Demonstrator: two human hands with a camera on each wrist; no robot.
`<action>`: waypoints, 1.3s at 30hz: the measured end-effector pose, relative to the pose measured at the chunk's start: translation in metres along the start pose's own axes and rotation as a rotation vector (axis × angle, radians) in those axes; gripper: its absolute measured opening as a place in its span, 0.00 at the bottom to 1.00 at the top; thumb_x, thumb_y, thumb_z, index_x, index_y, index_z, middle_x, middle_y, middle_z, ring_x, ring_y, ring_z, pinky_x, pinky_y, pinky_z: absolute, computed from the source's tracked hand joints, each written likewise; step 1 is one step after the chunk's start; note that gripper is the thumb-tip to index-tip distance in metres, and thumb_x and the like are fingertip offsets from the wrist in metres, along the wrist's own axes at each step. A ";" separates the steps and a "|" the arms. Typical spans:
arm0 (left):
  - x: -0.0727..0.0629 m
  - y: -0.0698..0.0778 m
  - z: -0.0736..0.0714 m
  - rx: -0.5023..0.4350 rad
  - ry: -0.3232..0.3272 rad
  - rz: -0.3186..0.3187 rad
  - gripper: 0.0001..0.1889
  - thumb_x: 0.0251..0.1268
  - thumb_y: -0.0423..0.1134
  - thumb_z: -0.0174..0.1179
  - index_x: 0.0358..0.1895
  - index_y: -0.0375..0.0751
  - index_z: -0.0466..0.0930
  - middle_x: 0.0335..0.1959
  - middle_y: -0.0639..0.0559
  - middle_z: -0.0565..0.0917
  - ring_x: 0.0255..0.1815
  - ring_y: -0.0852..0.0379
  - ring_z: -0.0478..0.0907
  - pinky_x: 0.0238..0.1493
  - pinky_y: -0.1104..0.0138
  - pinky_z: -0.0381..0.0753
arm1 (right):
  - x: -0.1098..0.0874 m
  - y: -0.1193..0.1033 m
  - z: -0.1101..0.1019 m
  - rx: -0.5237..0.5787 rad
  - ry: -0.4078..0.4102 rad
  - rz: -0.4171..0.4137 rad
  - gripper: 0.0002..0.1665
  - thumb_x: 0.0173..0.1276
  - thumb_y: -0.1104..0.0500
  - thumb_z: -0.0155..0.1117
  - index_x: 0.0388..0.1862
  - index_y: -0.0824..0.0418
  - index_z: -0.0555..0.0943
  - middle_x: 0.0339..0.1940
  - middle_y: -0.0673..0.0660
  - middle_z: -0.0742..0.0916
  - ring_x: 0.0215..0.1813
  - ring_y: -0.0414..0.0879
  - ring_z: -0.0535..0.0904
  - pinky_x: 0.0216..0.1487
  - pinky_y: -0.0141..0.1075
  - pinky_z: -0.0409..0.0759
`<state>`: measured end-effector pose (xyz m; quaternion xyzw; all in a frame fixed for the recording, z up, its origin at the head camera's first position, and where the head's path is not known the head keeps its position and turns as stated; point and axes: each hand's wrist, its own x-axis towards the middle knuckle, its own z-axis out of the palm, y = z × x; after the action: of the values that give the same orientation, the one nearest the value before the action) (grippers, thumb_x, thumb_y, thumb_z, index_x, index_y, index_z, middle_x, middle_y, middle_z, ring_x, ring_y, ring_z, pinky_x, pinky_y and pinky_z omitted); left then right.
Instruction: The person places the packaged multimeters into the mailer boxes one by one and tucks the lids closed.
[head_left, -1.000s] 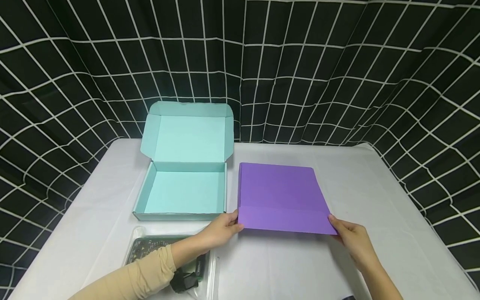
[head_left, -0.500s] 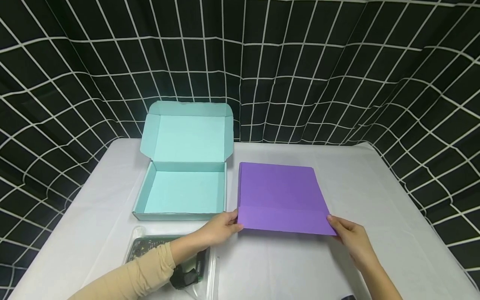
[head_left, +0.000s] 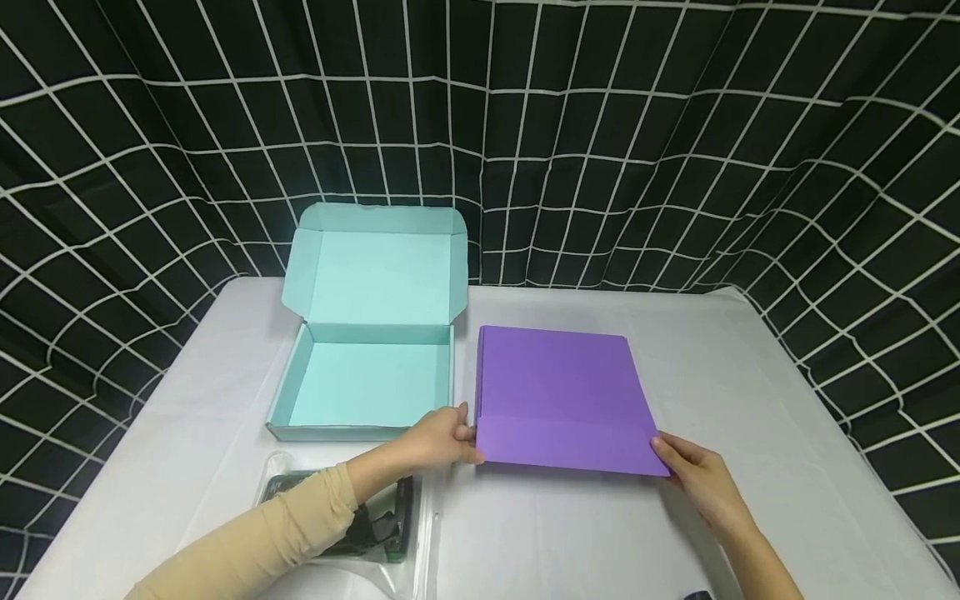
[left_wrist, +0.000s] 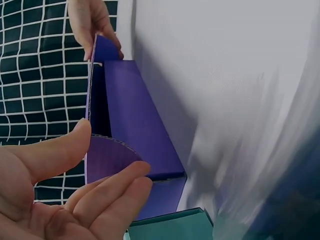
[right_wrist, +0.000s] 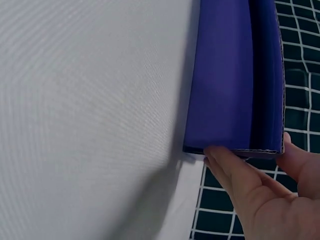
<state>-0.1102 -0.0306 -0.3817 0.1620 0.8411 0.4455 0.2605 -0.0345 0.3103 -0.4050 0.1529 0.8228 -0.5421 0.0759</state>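
Observation:
A purple cardboard mailer box lies on the white table with its lid partly raised along the front, as the gap in the left wrist view shows. My left hand is at the box's front left corner: its thumb touches the lid edge and its fingertips meet the rounded side flap. At the front right corner, my right hand grips the box, thumb at the lid edge and fingers on the side. Left of it stands an open teal mailer box, lid upright and nothing inside.
Under my left forearm, a clear plastic bag holds a dark green board-like item and a black piece. A small dark object shows at the bottom edge near my right wrist. Black gridded cloth surrounds the table.
My left fingers have shifted at the corner, one finger now raised. The lid's front edge has dropped slightly, my right hand moving a little left with it. The bagged item looks shifted.

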 end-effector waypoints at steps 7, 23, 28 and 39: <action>0.003 0.000 0.004 0.082 0.030 0.030 0.49 0.48 0.31 0.73 0.67 0.12 0.50 0.49 0.33 0.83 0.51 0.41 0.82 0.54 0.55 0.80 | -0.001 0.002 0.004 -0.063 0.071 -0.033 0.31 0.76 0.55 0.54 0.65 0.80 0.67 0.53 0.71 0.82 0.40 0.25 0.76 0.42 0.23 0.80; 0.004 0.008 0.009 0.110 -0.067 0.020 0.34 0.46 0.30 0.73 0.60 0.26 0.70 0.50 0.38 0.81 0.52 0.41 0.77 0.57 0.48 0.75 | 0.001 -0.004 -0.008 -0.211 -0.069 -0.126 0.35 0.75 0.55 0.55 0.69 0.78 0.62 0.64 0.75 0.74 0.63 0.60 0.73 0.48 0.18 0.71; 0.008 0.009 0.006 -0.175 -0.135 -0.023 0.35 0.51 0.24 0.67 0.66 0.25 0.65 0.57 0.36 0.78 0.61 0.38 0.72 0.68 0.46 0.63 | 0.003 -0.002 -0.014 -0.196 -0.128 -0.131 0.38 0.74 0.56 0.57 0.71 0.79 0.58 0.67 0.76 0.69 0.69 0.64 0.65 0.50 0.17 0.67; 0.033 0.005 0.017 -0.339 0.060 -0.064 0.54 0.30 0.14 0.66 0.72 0.27 0.51 0.62 0.32 0.70 0.63 0.34 0.66 0.70 0.43 0.56 | 0.019 -0.001 -0.019 -0.040 -0.196 -0.152 0.43 0.71 0.59 0.60 0.74 0.76 0.51 0.71 0.76 0.62 0.72 0.55 0.61 0.53 0.16 0.67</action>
<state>-0.1269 0.0004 -0.3950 0.0757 0.7661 0.5769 0.2729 -0.0519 0.3307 -0.4025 0.0347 0.8312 -0.5423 0.1178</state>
